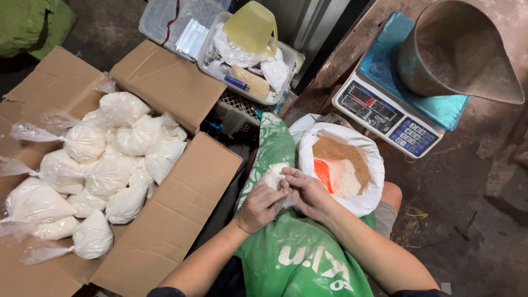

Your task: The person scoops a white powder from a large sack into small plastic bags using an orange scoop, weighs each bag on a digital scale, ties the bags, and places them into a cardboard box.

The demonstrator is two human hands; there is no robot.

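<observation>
**Both hands pinched on a small powder bag**

Fingers of the left hand [259, 206] and right hand [306, 192] close together on a small clear bag [274, 175] of white powder, over the green sack [297, 253] on the lap. Just beyond it sits an open white sack [360, 203]; left, a cardboard box [176, 220] of filled bags; farther, a scale [385, 110] on dirty concrete floor [467, 209].

One head-worn camera is looking steeply down from just above the person's lap, sitting close over the green sack [297, 258]. Left of that sack, it is taking in an open cardboard box [165, 220]; up-right, a weighing scale [385, 113].
</observation>
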